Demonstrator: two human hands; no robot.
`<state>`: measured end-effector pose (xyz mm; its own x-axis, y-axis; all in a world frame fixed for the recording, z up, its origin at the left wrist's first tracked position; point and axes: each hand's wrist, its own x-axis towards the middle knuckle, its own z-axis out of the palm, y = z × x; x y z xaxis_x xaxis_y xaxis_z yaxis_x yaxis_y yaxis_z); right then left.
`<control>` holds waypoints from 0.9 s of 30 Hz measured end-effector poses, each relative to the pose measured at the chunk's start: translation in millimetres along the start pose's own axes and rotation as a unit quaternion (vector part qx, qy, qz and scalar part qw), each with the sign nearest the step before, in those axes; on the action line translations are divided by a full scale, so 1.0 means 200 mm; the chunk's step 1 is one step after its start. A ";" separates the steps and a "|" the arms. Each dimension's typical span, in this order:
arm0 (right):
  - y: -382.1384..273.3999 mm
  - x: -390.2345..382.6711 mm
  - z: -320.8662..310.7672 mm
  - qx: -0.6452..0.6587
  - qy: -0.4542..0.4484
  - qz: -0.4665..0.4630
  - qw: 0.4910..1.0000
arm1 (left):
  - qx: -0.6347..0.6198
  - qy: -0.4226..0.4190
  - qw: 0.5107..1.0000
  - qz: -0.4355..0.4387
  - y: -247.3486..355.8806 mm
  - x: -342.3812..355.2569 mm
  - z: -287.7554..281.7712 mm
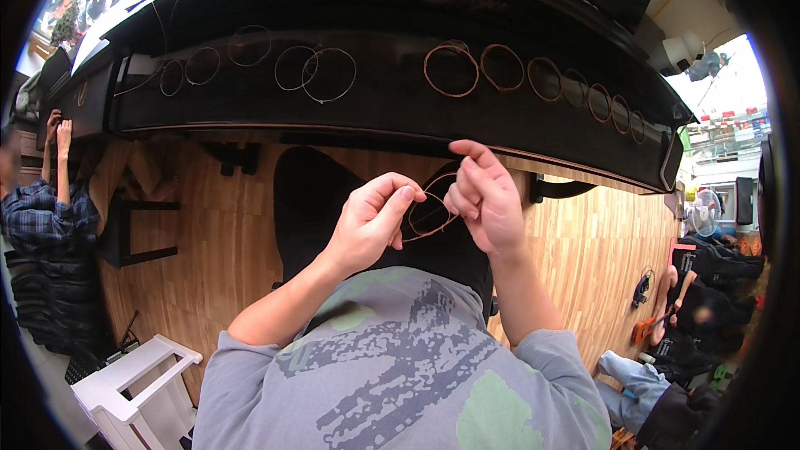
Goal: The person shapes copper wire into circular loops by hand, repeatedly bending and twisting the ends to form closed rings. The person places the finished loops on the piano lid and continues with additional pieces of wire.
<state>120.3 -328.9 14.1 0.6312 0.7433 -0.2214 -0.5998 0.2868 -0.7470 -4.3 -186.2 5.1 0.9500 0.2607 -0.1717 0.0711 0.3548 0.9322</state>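
In the middle of the head view my left hand pinches a thin bronze-coloured coiled string between thumb and fingers. My right hand is on the coil's right side, index finger raised and bent, the other fingers curled against the loop and partly hiding it. Ahead of both hands, more coiled strings lie in a row on a long glossy black piano-like cabinet: silver-coloured loops to the left, bronze-coloured loops to the right.
Below me is a black seat. A person in plaid works at the cabinet's left end, beside a black stool. A white wooden piece stands lower left. Several people sit at the right near a fan.
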 end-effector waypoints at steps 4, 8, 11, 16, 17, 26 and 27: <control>0.00 0.00 -0.01 -0.190 -0.051 0.064 0.978 | 0.030 -0.011 0.999 0.004 0.01 0.01 0.01; -0.04 0.02 0.00 -0.251 -0.101 0.114 0.956 | 0.038 -0.007 0.999 0.004 0.01 0.01 0.00; -0.02 0.06 -0.09 -0.156 -0.180 0.187 0.953 | -0.023 -0.020 0.999 -0.011 -0.01 0.02 -0.01; 0.04 0.06 -0.05 0.059 -0.117 0.180 0.975 | -0.204 -0.047 0.977 -0.037 -0.04 0.04 -0.01; 0.06 0.05 -0.05 0.081 -0.095 0.164 0.979 | -0.234 -0.047 0.970 -0.046 -0.04 0.03 0.00; 0.03 0.05 -0.05 0.134 0.063 0.035 0.988 | -0.114 -0.060 0.990 0.057 -0.06 0.01 0.02; 0.03 0.05 -0.05 0.135 0.065 0.034 0.988 | -0.099 -0.055 0.992 0.051 -0.05 0.01 0.03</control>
<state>127.2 -326.2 1.0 0.6330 0.6868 -0.3572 -0.7409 0.4037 -0.5368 -1.5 -194.9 -2.8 0.9774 0.2089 -0.0332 -0.0783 0.5032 0.8606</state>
